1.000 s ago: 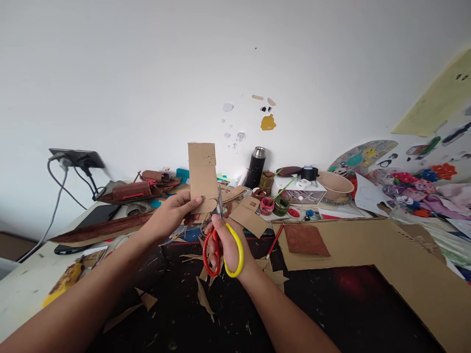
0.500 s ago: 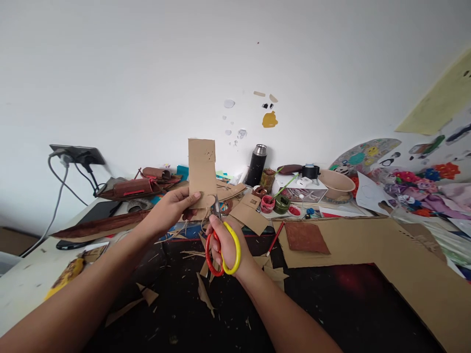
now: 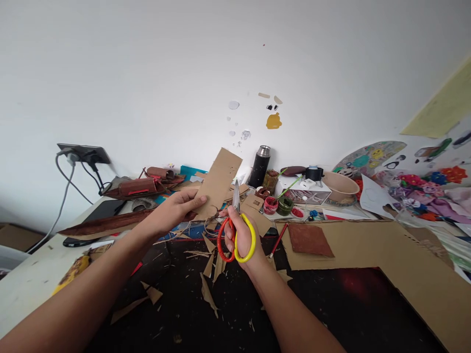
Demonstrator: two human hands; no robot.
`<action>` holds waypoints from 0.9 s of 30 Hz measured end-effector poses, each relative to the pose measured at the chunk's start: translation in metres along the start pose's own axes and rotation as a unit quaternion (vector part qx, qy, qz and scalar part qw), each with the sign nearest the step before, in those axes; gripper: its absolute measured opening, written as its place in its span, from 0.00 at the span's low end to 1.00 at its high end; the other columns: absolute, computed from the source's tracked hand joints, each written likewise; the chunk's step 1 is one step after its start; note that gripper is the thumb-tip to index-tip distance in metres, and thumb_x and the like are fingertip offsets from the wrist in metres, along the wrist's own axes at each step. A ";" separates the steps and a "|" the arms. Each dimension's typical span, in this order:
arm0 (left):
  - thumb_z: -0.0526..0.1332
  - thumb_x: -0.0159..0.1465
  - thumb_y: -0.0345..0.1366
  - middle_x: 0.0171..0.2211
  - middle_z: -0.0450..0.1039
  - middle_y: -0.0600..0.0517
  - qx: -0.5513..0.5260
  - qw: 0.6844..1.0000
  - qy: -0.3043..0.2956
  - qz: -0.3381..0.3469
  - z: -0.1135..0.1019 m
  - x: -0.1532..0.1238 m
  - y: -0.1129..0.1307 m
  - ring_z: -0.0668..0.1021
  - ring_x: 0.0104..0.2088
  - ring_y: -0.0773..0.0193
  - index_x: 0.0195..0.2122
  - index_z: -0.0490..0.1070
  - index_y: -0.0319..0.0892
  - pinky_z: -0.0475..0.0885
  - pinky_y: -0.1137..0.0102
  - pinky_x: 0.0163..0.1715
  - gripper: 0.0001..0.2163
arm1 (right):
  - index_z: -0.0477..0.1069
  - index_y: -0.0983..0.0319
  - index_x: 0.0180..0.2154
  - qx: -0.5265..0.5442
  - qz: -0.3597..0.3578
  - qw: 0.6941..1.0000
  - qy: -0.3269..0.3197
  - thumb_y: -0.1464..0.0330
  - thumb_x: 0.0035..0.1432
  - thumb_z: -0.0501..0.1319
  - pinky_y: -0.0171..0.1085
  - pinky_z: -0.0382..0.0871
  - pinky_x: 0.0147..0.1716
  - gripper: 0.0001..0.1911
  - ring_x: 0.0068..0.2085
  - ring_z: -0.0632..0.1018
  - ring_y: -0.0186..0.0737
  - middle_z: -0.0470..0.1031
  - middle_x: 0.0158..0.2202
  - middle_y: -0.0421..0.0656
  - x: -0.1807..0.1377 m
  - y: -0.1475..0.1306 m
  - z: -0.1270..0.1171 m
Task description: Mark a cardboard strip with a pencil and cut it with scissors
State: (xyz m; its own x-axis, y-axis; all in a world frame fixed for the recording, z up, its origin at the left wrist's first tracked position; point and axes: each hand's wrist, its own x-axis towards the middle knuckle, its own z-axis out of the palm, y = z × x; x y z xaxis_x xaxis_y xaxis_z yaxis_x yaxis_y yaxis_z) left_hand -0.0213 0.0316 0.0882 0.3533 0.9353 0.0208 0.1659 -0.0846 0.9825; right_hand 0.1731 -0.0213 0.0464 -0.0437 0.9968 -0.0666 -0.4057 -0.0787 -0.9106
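Between the thumb and fingers of my left hand [image 3: 182,208] is a flat strip of brown cardboard [image 3: 221,176], tilted with its top leaning right. A rounded notch shows near its lower end. My right hand [image 3: 241,235] grips a pair of scissors [image 3: 253,240] with one red and one yellow handle loop. Their blades point up, look closed together, and sit just right of the cardboard, apart from its lower edge. Cut cardboard scraps [image 3: 209,294] lie on the dark surface below both hands.
A black thermos [image 3: 260,166] stands at the wall, with paint jars [image 3: 271,206] in front. To the right lies a large cardboard sheet [image 3: 353,240] bearing a reddish-brown square [image 3: 311,240]. A red pencil [image 3: 278,240] rests beside it. Brown model boats [image 3: 136,186] are at left.
The cardboard strip has gone from upright to leaning right. My right hand has drawn the scissors away to the right and up, and the blades have come off the strip's lower edge.
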 end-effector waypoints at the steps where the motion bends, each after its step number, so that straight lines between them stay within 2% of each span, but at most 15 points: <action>1: 0.68 0.65 0.54 0.26 0.66 0.54 0.005 1.000 -0.011 -0.002 0.000 -0.001 0.000 0.64 0.25 0.65 0.33 0.77 0.43 0.59 0.72 0.24 0.18 | 0.70 0.61 0.34 -0.003 0.000 1.000 0.003 0.39 0.53 0.70 0.29 0.49 0.10 0.31 0.11 0.61 0.27 0.63 0.16 0.29 0.000 0.001 0.000; 5: 0.69 0.65 0.54 0.24 0.65 0.55 0.033 0.996 -0.081 -0.010 0.005 -0.003 0.001 0.62 0.23 0.67 0.31 0.77 0.43 0.57 0.72 0.22 0.18 | 0.62 0.58 0.29 -0.013 0.011 1.000 0.006 0.41 0.52 0.72 0.28 0.49 0.10 0.31 0.11 0.62 0.27 0.63 0.16 0.29 0.000 0.006 0.001; 10: 0.70 0.62 0.58 0.24 0.68 0.54 -0.029 0.995 -0.095 -0.026 0.016 -0.006 0.004 0.67 0.22 0.67 0.31 0.76 0.43 0.60 0.72 0.21 0.21 | 0.61 0.57 0.29 -0.006 -0.011 1.000 0.028 0.42 0.53 0.72 0.27 0.49 0.10 0.31 0.11 0.63 0.27 0.62 0.15 0.29 -0.001 0.006 0.000; 14: 0.71 0.61 0.57 0.24 0.73 0.52 -0.026 0.990 -0.132 -0.043 0.022 -0.007 0.002 0.73 0.23 0.64 0.29 0.75 0.42 0.66 0.70 0.23 0.21 | 0.61 0.58 0.28 0.009 -0.018 0.998 0.051 0.43 0.54 0.72 0.27 0.50 0.10 0.30 0.11 0.63 0.27 0.63 0.16 0.29 0.000 0.002 -0.001; 17: 0.71 0.61 0.56 0.22 0.73 0.52 -0.036 0.996 -0.082 -0.032 0.023 -0.005 -0.002 0.73 0.22 0.65 0.27 0.75 0.42 0.67 0.70 0.24 0.21 | 0.61 0.58 0.26 0.007 -0.015 0.999 0.041 0.43 0.54 0.72 0.28 0.50 0.10 0.31 0.11 0.62 0.26 0.62 0.16 0.30 0.000 0.000 0.001; 21: 0.71 0.60 0.56 0.19 0.71 0.52 -0.076 0.997 0.005 -0.026 0.022 -0.001 -0.007 0.70 0.18 0.68 0.24 0.71 0.42 0.61 0.72 0.20 0.23 | 0.60 0.59 0.21 -0.012 -0.021 1.000 0.019 0.44 0.53 0.72 0.28 0.49 0.10 0.32 0.11 0.63 0.26 0.61 0.15 0.32 -0.003 -0.001 0.004; 27: 0.71 0.62 0.57 0.19 0.70 0.53 -0.082 0.996 0.015 -0.024 0.026 -0.002 -0.005 0.71 0.18 0.66 0.25 0.69 0.43 0.61 0.71 0.19 0.23 | 0.59 0.59 0.18 -0.019 -0.024 0.999 0.020 0.43 0.54 0.71 0.29 0.49 0.10 0.33 0.11 0.62 0.27 0.58 0.14 0.32 -0.004 0.001 0.006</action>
State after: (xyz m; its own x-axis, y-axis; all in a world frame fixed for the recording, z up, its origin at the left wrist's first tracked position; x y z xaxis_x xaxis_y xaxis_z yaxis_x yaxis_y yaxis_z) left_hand 0.0011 0.0210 0.0780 0.3195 0.9473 -0.0243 0.0294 0.0157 0.9994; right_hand 0.1672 -0.0253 0.0478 0.0126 0.9992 -0.0374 -0.3723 -0.0301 -0.9276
